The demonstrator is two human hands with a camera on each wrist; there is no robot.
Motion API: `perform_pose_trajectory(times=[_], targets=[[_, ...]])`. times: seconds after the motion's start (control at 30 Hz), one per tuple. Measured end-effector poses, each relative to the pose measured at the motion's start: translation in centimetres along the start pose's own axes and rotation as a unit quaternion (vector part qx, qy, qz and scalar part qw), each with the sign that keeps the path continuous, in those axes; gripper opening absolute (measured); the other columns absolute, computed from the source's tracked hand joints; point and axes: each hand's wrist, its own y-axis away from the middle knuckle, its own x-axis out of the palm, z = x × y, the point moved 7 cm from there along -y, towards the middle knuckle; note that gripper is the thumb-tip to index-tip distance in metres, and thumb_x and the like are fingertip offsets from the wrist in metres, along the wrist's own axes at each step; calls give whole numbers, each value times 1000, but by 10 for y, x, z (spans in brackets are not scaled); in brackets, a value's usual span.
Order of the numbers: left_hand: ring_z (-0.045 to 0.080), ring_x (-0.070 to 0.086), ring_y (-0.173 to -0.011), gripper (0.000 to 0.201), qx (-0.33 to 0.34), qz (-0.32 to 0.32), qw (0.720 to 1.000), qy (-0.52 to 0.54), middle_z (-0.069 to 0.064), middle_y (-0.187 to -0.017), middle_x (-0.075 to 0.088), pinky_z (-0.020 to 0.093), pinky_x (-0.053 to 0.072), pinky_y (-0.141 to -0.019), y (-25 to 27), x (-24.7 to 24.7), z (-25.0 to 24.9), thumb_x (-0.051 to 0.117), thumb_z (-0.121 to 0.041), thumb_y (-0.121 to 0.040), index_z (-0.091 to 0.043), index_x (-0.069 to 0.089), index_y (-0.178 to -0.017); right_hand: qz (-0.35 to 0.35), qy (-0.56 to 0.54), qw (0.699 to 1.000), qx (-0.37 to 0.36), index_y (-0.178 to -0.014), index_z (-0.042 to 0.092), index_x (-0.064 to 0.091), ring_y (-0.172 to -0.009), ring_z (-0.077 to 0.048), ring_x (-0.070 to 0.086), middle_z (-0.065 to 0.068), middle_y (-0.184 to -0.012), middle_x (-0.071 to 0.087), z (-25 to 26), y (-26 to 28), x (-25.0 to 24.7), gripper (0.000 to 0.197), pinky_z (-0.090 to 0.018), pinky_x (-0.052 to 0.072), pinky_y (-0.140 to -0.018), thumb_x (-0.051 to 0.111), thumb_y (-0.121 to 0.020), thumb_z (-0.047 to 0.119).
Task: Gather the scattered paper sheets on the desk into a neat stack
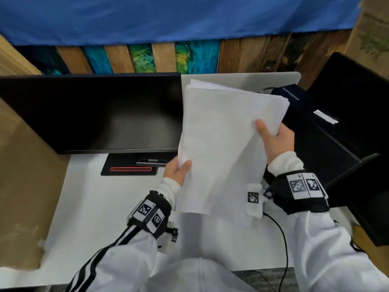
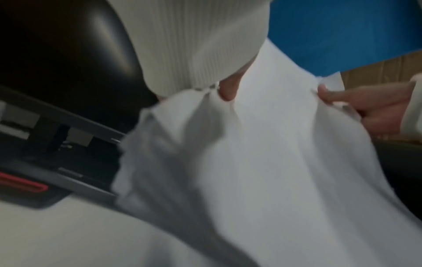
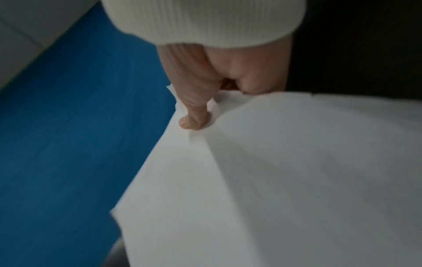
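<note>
Here, paper stack [image 1: 223, 131] aloft, pinched between left hand [image 1: 177, 170], right hand [image 1: 275, 140], seemingly uneven

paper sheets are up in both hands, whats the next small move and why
Probably stand the paper sheets on their lower edge and tap them on the desk. The left hand and right hand grip opposite sides, holding the sheets off the desk, and the far edges are fanned unevenly, so tapping should square them.
</note>
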Motion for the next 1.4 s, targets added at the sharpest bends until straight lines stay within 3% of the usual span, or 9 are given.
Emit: perform_pose_trajectory(times=[0.13, 0.27, 0.47, 0.67, 0.87, 0.97, 1.1, 1.23, 1.4], targets=[[21, 53, -102, 31, -57, -20, 998, -3, 6, -109, 58, 33, 47, -94, -5, -1, 18, 44, -7, -95, 2, 56, -122, 47, 73, 995, 42, -126, 7, 48, -102, -21, 54, -6, -113, 57, -37, 1, 13, 38, -31, 41, -85, 45, -95, 29], [24, 53, -106, 30, -143, -52, 986, 66, 6, -103, 56, 20, 48, -74, -7, -1, 45, 45, -8, -96, 5, 54, -121, 83, 143, 978, 130, -130, 1, 43, -113, -26, 51, -13, -121, 54, -107, 30, 17, 39, -30, 35, -95, 35, -98, 22], [33, 49, -127, 57, -294, 25, 955, 38, 10, -129, 53, 36, 36, -111, 7, 10, 92, 49, -36, -93, 6, 46, -132, 70, 188, 957, 210, -127, -6, 42, -116, -31, 50, -15, -121, 54, -165, 51, 12, 36, -32, 36, -96, 35, -98, 14], [22, 54, -69, 45, -351, 83, 922, -141, 13, -90, 57, 36, 49, -74, 34, 15, 131, 48, -24, -95, 5, 48, -128, 118, 283, 912, 272, -125, -6, 52, -124, -36, 49, -22, -133, 53, -226, 67, 8, 37, -33, 35, -104, 43, -95, 13], [21, 65, -63, 11, -339, 133, 847, -387, 3, -65, 58, 29, 55, -87, 50, 1, 152, 56, -12, -87, -6, 58, -78, 149, 368, 865, 307, -58, 9, 52, -79, -22, 50, -9, -72, 53, -248, 81, -5, 30, -21, 36, -70, 51, -87, 13], [29, 69, -101, 35, -363, 120, 844, -377, 13, -109, 70, 36, 55, -92, 54, -4, 172, 65, -16, -82, -2, 59, -113, 146, 407, 846, 312, -48, 15, 39, -76, -21, 49, -10, -76, 52, -247, 87, -13, 40, -19, 35, -67, 55, -84, 11], [27, 71, -99, 40, -376, 76, 852, -356, 11, -114, 71, 35, 56, -91, 55, -12, 184, 71, -19, -77, -5, 62, -113, 166, 404, 839, 326, -80, 10, 70, -95, -28, 62, -11, -96, 68, -243, 89, -17, 7, -23, 46, -81, 63, -81, 12], [25, 72, -95, 20, -370, 50, 876, -305, 8, -103, 74, 33, 57, -89, 51, -12, 187, 72, -18, -75, -10, 68, -93, 163, 385, 851, 317, -107, 5, 69, -108, -26, 64, -12, -113, 71, -244, 81, -16, 30, -25, 46, -92, 68, -79, 13], [24, 62, -62, 24, -378, -28, 906, -186, 10, -70, 65, 27, 59, -54, 50, -28, 197, 65, 4, -77, -10, 61, -58, 161, 384, 852, 317, -113, 7, 67, -111, -26, 62, -10, -118, 69, -243, 78, -18, 34, -24, 45, -95, 67, -80, 18]])
